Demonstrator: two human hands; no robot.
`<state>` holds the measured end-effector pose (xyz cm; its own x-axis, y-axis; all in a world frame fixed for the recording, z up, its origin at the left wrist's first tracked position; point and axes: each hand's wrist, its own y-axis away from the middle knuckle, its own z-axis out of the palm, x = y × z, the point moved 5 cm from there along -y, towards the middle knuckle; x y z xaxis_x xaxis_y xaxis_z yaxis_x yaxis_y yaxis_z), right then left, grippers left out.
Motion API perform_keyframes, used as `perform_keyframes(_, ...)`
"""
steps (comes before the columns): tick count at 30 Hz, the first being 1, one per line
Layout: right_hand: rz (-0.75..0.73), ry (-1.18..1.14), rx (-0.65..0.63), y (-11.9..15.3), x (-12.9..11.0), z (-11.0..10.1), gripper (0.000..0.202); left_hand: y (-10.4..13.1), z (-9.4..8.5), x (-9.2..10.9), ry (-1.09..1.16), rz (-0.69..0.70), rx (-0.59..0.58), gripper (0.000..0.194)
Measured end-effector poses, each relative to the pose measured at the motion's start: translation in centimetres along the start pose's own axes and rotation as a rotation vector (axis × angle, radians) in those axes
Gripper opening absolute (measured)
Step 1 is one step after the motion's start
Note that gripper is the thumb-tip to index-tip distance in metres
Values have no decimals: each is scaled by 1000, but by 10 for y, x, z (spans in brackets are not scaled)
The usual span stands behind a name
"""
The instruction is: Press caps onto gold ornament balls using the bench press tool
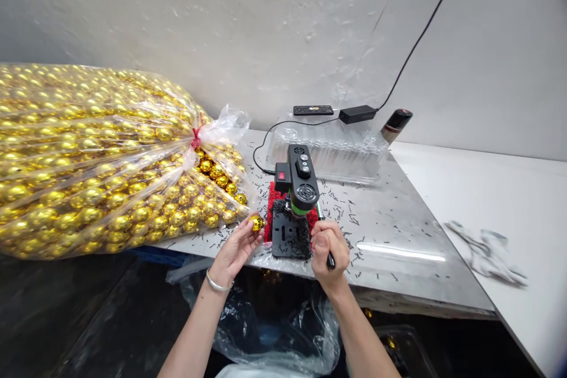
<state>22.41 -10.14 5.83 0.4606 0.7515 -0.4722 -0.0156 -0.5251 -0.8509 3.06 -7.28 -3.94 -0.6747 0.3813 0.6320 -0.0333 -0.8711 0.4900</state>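
Note:
A gold ball [256, 223] is pinched in the fingertips of my left hand [238, 248], just left of a small black machine [303, 174] with a green ring. The machine stands on a black slotted base plate [283, 239] strewn with dark shavings, over a red mat [270, 207]. My right hand [329, 253] is wrapped round a black-ended lever handle [331, 260] at the machine's right side. Left of the machine, a big clear bag [101, 165] full of gold balls is tied with a red string [195, 138].
Behind the machine are a clear plastic tray [349, 159], a black power adapter [358, 114] and a remote [313, 110]. A dark-capped bottle [396, 124] stands back right. White gloves [487, 251] lie at right. A clear bag [274, 336] hangs below the table edge.

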Motion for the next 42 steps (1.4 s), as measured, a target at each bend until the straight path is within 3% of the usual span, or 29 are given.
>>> perform_keyframes(3,-12,8,-8,-1,-1,-1,26,-11,6,-15,-114,46,-4,36)
perform_keyframes(9,-16,-3,0,-2,0,-1,24,-33,27,-29,-654,407,-52,38)
perform_keyframes(14,-41,11,-3,-1,-1,-1,22,-26,39,-30,-1213,701,7,31)
perform_keyframes(18,-25,26,-4,-2,-1,-1,22,-19,49,-33,-1423,834,-65,30)
perform_keyframes(24,1,23,-12,-3,-1,-3,21,-20,54,-39,-1485,931,-95,27)
perform_keyframes(32,-26,39,-30,17,9,4,24,-25,48,-42,-1426,866,-102,31)
perform_keyframes(42,-46,21,70,35,26,13,29,-23,48,-41,-1391,889,-114,32)
